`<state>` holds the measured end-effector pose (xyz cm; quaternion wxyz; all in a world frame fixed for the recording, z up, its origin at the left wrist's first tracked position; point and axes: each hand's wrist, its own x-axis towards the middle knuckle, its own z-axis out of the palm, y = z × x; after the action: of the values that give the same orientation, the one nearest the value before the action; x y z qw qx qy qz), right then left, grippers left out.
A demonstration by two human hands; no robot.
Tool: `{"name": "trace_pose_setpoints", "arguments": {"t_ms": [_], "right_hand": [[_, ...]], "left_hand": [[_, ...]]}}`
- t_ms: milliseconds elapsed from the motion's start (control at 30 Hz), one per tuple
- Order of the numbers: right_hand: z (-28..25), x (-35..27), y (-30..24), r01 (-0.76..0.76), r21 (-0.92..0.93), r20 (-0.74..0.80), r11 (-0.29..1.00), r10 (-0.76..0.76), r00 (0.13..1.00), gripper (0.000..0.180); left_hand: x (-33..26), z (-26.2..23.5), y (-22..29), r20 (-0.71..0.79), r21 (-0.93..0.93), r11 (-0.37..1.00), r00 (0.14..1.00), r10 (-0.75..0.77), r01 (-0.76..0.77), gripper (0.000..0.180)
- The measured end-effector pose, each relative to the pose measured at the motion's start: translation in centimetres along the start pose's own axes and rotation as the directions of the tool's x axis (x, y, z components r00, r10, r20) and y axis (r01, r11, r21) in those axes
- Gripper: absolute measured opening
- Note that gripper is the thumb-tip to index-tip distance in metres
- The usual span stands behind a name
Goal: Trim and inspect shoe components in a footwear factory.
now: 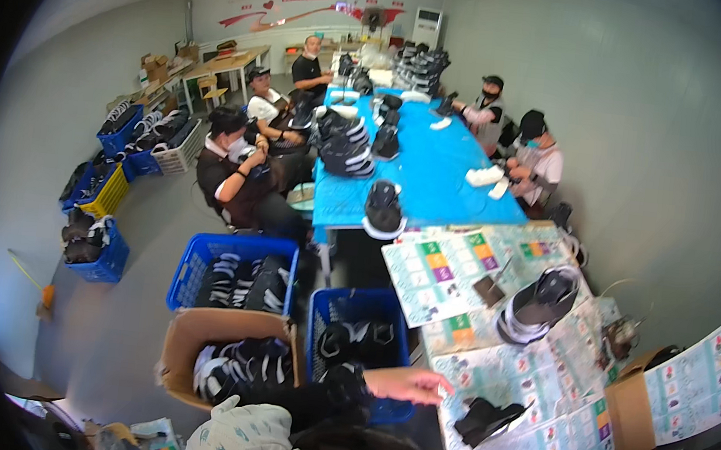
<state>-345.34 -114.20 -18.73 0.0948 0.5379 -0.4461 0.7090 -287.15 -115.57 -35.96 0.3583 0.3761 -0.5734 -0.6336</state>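
My left hand (409, 385) reaches in from the left in a dark sleeve, over the near edge of the paper-covered table (485, 374). Its fingers stretch to the right, and I see nothing held in them. Just beyond the fingertips lies a black shoe upper (480, 422), flat and loosely shaped. Farther back on the same table stands a black shoe with a white sole (537, 305), beside a small dark brown flat piece (487, 291). My right hand is out of view.
Left of the table sit a cardboard box (176, 351) and blue crates (174, 280) (407, 322) holding shoes. Several people work around a long blue table (436, 176) with shoes on it. A carton (626, 415) stands at the right edge. Grey printed cloth (245, 446) lies low in front.
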Motion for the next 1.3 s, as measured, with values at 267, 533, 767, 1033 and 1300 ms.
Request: {"name": "trace_pose_setpoints", "arguments": {"t_ms": [267, 533, 767, 1033, 1300], "right_hand": [[18.4, -18.7, -12.3, -0.781, -0.018, 0.997, 0.624, 0.068, 0.031, 0.046], [25.5, -15.3, -17.3, -0.879, 0.105, 0.980, 0.465, -0.199, 0.011, 0.033], [27.2, -11.2, -23.5, -0.992, 0.082, 0.793, 0.092, -0.610, 0.009, 0.056], [27.2, -10.3, -27.6, -0.964, -0.215, 0.310, 0.155, -0.925, -0.219, 0.099], [26.1, -7.9, -26.7, -0.941, -0.082, 0.507, 0.329, -0.799, -0.324, 0.017]], "left_hand": [[3.3, 4.6, 5.3, 0.113, 0.235, 0.925, 0.953, 0.280, -0.300, 0.030], [-6.1, -2.0, 6.1, -0.367, -0.089, 0.986, 0.925, 0.101, -0.143, 0.014], [-22.3, 1.2, 8.7, -0.470, 0.038, 0.489, 0.416, 0.778, -0.872, 0.044], [-22.1, 7.8, 25.5, 0.192, 0.358, 0.606, 0.691, 0.697, -0.711, 0.045], [-20.1, 8.0, 25.1, 0.241, 0.208, 0.640, 0.673, 0.699, -0.740, 0.036]]}}
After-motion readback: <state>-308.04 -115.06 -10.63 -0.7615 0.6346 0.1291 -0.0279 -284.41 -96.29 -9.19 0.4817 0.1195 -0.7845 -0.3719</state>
